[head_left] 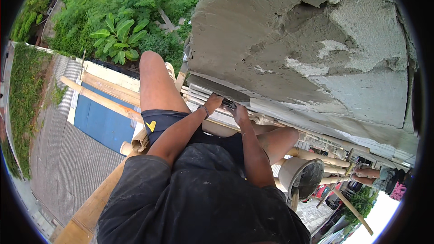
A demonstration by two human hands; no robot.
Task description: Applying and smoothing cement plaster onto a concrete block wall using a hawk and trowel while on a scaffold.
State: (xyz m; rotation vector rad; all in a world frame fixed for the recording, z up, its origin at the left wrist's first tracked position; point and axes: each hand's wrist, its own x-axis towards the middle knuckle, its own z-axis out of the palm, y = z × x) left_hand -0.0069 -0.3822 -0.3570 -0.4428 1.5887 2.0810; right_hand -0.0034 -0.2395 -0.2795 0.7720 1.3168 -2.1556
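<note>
I squat on a bamboo scaffold facing a wall of wet grey plaster [289,31]. My left hand [213,103], with a band on its wrist, and my right hand [240,114] meet at the wall's lower edge. Between them they grip a small dark tool [228,104], pressed against the bottom strip of the plaster. Most of the tool is hidden by my fingers. My bare knees stick out on either side of my arms.
A round bucket of grey mortar [304,176] stands on the bamboo poles [106,95] at my right. Another person's arm [368,173] reaches in at the lower right. Far below lie a blue roof [101,122], a corrugated roof [63,162] and green plants [120,36].
</note>
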